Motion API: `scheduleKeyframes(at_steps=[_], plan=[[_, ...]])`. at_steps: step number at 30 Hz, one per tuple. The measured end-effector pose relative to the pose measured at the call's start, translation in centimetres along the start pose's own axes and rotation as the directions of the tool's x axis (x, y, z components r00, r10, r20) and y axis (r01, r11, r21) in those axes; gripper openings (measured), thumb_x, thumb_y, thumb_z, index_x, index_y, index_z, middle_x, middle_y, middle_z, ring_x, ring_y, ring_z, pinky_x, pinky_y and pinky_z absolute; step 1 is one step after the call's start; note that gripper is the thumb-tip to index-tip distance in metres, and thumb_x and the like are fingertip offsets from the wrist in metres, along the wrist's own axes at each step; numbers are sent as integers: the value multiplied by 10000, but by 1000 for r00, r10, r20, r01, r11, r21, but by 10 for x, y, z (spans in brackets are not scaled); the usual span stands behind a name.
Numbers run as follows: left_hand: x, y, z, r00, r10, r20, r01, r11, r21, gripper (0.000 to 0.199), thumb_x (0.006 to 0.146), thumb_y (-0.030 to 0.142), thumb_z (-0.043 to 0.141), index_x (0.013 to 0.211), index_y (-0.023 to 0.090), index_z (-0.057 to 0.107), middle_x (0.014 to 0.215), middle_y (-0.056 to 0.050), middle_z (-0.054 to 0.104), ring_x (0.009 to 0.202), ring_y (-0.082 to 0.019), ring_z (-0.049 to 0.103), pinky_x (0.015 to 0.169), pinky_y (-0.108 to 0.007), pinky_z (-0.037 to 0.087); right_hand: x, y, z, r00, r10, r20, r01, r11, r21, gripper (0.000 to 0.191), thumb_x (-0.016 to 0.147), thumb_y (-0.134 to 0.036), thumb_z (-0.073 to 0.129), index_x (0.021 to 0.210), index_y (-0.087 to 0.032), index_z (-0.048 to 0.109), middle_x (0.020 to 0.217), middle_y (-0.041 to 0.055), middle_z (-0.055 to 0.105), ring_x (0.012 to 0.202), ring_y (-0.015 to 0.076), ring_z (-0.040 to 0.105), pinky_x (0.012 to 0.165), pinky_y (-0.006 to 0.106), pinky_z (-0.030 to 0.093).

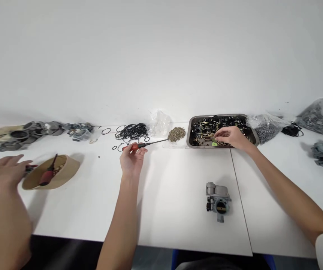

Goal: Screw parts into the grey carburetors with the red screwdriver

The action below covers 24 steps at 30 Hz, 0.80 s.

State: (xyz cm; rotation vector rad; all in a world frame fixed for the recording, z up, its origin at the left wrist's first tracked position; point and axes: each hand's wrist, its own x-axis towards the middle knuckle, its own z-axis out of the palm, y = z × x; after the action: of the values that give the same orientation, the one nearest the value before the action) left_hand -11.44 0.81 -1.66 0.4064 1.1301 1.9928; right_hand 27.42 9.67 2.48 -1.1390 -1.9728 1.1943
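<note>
My left hand (132, 157) grips a screwdriver (147, 143) by its red and black handle; the thin shaft points right toward a small heap of brass pieces (176, 134). My right hand (230, 136) reaches into a metal tray (191, 127) of mixed small parts, fingertips pinched at a small green piece (214, 143); whether it is lifted I cannot tell. A grey carburetor (218, 201) stands on the white table (178, 210) in front of me, apart from both hands.
Black rubber rings (132, 132) lie behind my left hand. Another person's hand (2, 168) rests at the left beside a tan bowl (66, 170) holding a red-handled tool (47, 175). Grey metal housings (26, 133) sit far left; plastic bags of parts (266, 125) lie far right.
</note>
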Motion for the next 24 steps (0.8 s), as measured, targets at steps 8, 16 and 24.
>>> scheduleKeyframes(at_steps=[8, 16, 24], plan=[[-6, -8, 10, 994, -77, 79, 79, 997, -25, 77, 762, 180, 588, 685, 169, 588, 724, -52, 637, 608, -125, 583, 605, -259, 531, -78, -38, 5, 998, 37, 56, -50, 963, 266, 282, 789, -399, 749, 879, -139, 685, 892, 79, 711, 828, 213, 721, 799, 395, 585], [-12, -15, 19, 986, -117, 122, 124, 991, -47, 104, 745, 150, 559, 653, 187, 528, 643, -31, 618, 593, -134, 585, 583, -257, 528, -123, -45, 24, 993, 52, 109, -87, 935, 343, 270, 851, -408, 681, 892, -151, 609, 763, 32, 657, 662, 183, 703, 566, 310, 556], [-15, -24, 21, 975, -155, 159, 162, 986, -34, 89, 772, 146, 538, 686, 164, 553, 632, -28, 597, 590, -134, 594, 590, -260, 524, -144, -62, 31, 976, 113, 186, -134, 986, 104, 284, 784, -260, 686, 1040, -156, 750, 844, 55, 707, 663, 138, 656, 588, 283, 527]])
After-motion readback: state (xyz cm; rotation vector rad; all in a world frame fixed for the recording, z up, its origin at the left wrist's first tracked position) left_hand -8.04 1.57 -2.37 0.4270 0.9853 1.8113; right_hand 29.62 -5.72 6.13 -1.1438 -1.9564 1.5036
